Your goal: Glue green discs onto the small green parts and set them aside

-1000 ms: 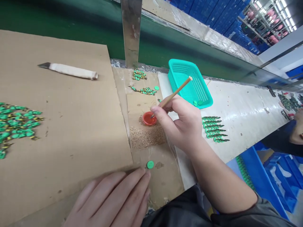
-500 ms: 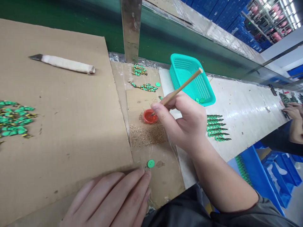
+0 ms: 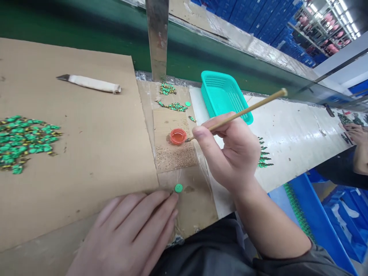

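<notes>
My right hand (image 3: pixel 232 153) pinches a thin wooden-handled brush (image 3: pixel 247 110), its dark tip low beside the right rim of a small red cup (image 3: pixel 178 137). The cup holds a shiny reddish liquid. Below the cup lies a patch of brown-gold specks (image 3: pixel 175 157). My left hand (image 3: pixel 138 226) is closed, back upward, with thumb and forefinger pinched together at the edge of a round green button (image 3: pixel 178 188). A tiny dark bit shows between those fingertips; the rest of what they grip is hidden.
A white-wrapped knife (image 3: pixel 92 83) and a heap of green-and-gold pieces (image 3: pixel 25 140) lie on cardboard at left. Smaller piles (image 3: pixel 167 89) sit behind the cup. A turquoise basket (image 3: pixel 222 94) stands beyond my right hand, with finished-looking green rows (image 3: pixel 264 155) nearby. Another person's hand (image 3: pixel 356 134) is far right.
The brush tip has come out of the red cup to its right side, and the handle leans lower to the right. My left hand still pinches by the green button. The view has shifted slightly.
</notes>
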Demonstrator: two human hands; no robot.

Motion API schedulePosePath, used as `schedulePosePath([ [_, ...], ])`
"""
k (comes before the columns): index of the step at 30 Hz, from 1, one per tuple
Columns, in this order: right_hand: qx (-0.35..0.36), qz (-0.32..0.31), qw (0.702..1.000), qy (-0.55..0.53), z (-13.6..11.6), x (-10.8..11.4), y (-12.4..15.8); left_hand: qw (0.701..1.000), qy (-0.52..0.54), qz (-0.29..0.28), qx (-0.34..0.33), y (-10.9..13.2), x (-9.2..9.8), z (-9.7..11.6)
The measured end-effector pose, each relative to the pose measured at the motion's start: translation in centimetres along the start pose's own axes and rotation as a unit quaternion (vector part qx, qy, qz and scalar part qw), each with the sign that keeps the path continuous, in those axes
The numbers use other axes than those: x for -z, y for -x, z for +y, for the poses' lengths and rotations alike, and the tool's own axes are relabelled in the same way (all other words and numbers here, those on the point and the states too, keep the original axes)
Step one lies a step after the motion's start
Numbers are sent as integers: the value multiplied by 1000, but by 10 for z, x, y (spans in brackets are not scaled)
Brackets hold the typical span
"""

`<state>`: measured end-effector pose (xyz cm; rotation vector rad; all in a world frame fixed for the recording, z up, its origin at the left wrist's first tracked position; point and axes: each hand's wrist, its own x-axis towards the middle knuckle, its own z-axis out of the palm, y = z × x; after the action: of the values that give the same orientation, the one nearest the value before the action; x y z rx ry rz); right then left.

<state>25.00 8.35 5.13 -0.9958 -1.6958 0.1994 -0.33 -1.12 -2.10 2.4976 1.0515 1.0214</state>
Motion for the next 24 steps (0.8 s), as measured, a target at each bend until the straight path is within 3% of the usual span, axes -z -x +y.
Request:
schedulePosePath([
  [5,28,32,999,-9,5,4,10,998,-40,7,-47,-14,1,4],
  [9,0,-6,1000,10,22,-3,0,998,-40,6,-56,-19,3,6],
  [14,28,-65,997,31,37,-14,-11,998,-36,7,-56,-19,3,8],
  [24,28,-74,996,42,45,-18,-8,998,-21,8,-50,-16,2,7],
])
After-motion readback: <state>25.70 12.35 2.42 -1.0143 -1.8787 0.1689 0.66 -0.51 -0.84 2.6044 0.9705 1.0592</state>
